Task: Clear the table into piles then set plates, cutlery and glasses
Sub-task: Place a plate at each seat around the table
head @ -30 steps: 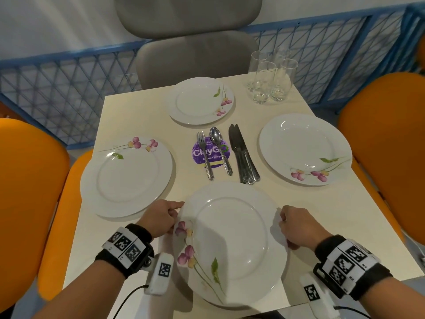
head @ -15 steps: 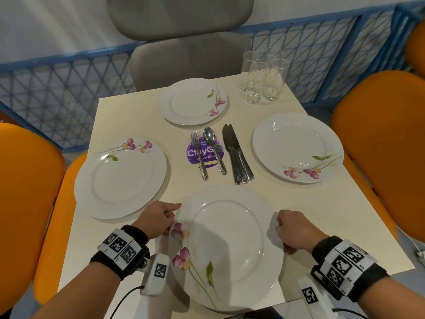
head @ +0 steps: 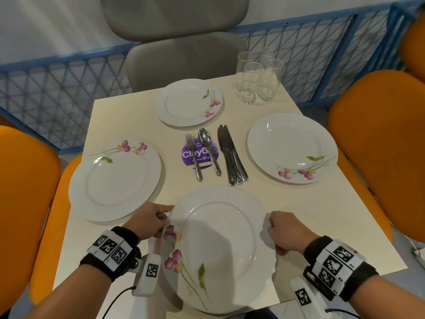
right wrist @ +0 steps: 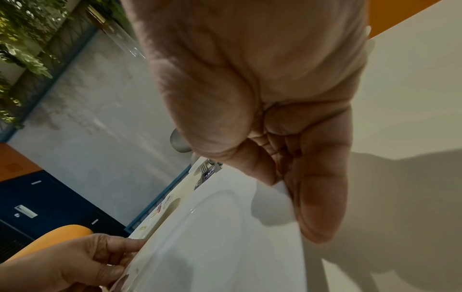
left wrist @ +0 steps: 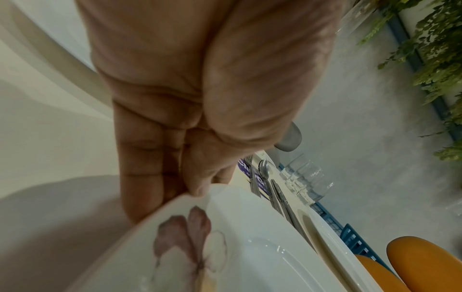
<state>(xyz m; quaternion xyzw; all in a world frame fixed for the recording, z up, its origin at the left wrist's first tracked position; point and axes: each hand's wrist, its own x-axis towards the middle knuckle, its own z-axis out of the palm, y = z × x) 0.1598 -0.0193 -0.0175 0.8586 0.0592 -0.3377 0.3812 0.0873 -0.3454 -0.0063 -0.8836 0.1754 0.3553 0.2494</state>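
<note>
A white plate with pink flowers (head: 218,245) lies at the table's near edge, held on both sides. My left hand (head: 149,221) pinches its left rim, thumb on top (left wrist: 200,187) and fingers underneath. My right hand (head: 284,231) pinches the right rim the same way (right wrist: 287,189). Three more flowered plates lie at the left (head: 115,180), far (head: 190,102) and right (head: 292,148) places. A fork (head: 194,155), a spoon (head: 209,150) and stacked knives (head: 231,155) lie together in the middle. Several clear glasses (head: 257,77) stand bunched at the far right corner.
A purple round sticker (head: 199,155) sits under the fork and spoon on the cream table (head: 310,215). Orange chairs flank the table at left (head: 20,203) and right (head: 379,146); a grey chair (head: 179,42) stands at the far side, before a blue fence (head: 57,88).
The near plate and both hands have kept their places on the table, grips unchanged. Only the head view has drifted a little.
</note>
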